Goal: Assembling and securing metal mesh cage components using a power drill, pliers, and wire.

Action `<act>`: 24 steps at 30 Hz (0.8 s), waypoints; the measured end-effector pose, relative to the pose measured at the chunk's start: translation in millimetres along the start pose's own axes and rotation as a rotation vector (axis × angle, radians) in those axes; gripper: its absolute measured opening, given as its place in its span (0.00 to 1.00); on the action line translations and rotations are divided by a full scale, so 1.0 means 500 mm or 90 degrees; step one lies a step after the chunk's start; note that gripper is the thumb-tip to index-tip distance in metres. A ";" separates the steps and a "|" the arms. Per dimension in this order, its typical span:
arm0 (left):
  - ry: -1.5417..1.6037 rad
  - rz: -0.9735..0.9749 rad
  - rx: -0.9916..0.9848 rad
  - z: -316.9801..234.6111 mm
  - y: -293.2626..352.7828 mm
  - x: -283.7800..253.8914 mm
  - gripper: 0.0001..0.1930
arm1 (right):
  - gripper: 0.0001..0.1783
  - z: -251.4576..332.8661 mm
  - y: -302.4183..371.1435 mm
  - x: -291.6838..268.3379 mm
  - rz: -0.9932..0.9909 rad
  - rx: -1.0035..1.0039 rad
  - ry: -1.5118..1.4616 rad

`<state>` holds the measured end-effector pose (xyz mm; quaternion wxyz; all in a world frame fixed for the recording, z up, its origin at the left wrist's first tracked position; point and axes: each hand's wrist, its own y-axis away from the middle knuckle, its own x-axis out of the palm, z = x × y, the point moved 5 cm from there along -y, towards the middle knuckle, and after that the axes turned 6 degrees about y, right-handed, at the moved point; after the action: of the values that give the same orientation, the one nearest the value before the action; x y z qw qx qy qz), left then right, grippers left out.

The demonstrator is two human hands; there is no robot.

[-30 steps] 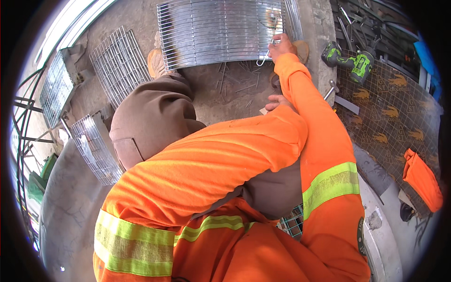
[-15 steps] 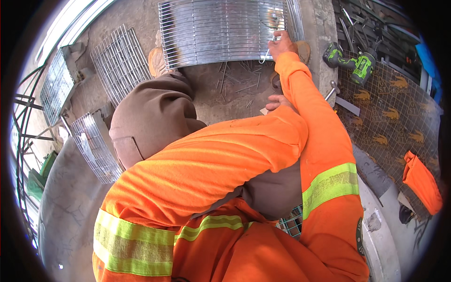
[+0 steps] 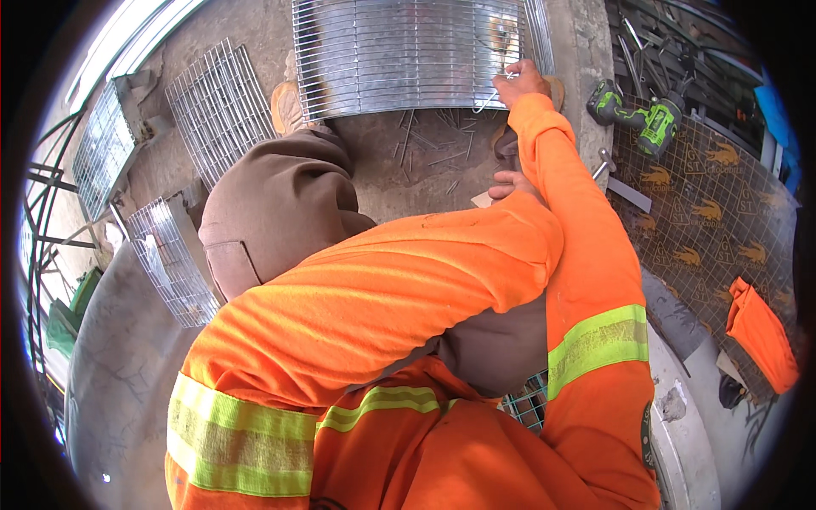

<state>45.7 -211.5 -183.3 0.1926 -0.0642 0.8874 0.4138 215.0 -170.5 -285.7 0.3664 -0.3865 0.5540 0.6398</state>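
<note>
At the far edge of my reach, my right hand point(image 3: 522, 82) pinches a thin bent wire point(image 3: 486, 104). It is at the near right corner of a wire grille point(image 3: 408, 64), which has a shiny sheet metal panel behind or under its bars. Under my right forearm, part of my left hand point(image 3: 512, 183) shows, crossed over to the right side. Its visible fingers lie slightly apart with nothing seen in them; the rest is hidden by the orange sleeves. A small pale piece point(image 3: 482, 200) sits beside those fingers.
Cut metal rods point(image 3: 446, 149) litter the floor between my shoes. More wire grilles point(image 3: 223, 110) lie at left. On the right are a green and black cordless drill point(image 3: 659, 123), a hammer point(image 3: 604, 161), a patterned board point(image 3: 705, 195) and an orange cloth point(image 3: 761, 336).
My right hand has shifted slightly right and down with the bent wire, and the view has moved a little. My left hand stays beneath the right forearm.
</note>
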 end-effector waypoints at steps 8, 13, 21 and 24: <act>0.364 0.026 -0.508 -0.003 -0.127 0.005 0.25 | 0.19 0.031 0.004 -0.025 0.154 0.037 -0.095; 0.187 0.068 -0.212 -0.017 -0.004 -0.034 0.25 | 0.20 -0.017 0.032 -0.043 0.308 0.111 -0.176; 0.050 -0.023 -0.020 -0.036 -0.016 -0.044 0.25 | 0.17 -0.014 0.042 -0.062 0.317 0.122 -0.268; 0.023 -0.018 -0.015 -0.046 -0.039 -0.047 0.25 | 0.17 -0.012 0.051 -0.066 0.335 0.124 -0.231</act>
<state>65.9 -242.8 -174.6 0.1819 -0.0867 0.8848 0.4202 207.1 -180.8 -245.7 0.3164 -0.0730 0.6189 0.7152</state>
